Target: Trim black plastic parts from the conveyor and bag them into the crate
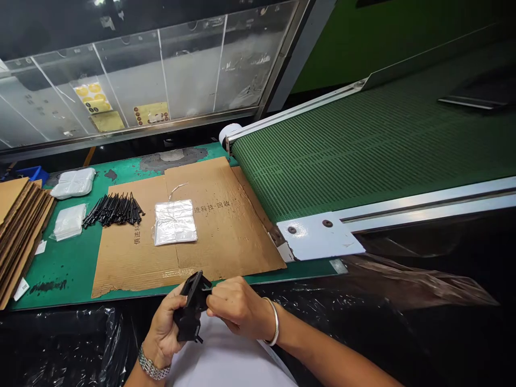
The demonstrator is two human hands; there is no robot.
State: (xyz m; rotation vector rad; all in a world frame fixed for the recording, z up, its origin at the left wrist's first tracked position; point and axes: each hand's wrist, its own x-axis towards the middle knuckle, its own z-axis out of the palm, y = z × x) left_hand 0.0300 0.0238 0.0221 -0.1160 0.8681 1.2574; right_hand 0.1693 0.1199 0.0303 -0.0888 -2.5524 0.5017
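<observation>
My left hand is wrapped around a black plastic part, held just in front of the table's near edge. My right hand is closed in a pinch against the top right side of the same part; what its fingertips hold is too small to make out. A watch sits on my left wrist and a silver bangle on my right. On the flattened cardboard sheet beyond my hands lies a stack of clear plastic bags. A pile of thin black plastic rods lies to the left of it.
A green conveyor belt with a white metal frame runs off to the right. Stacked cardboard leans at the left edge, with white bag bundles near it. Black plastic sheeting covers the area below the green table.
</observation>
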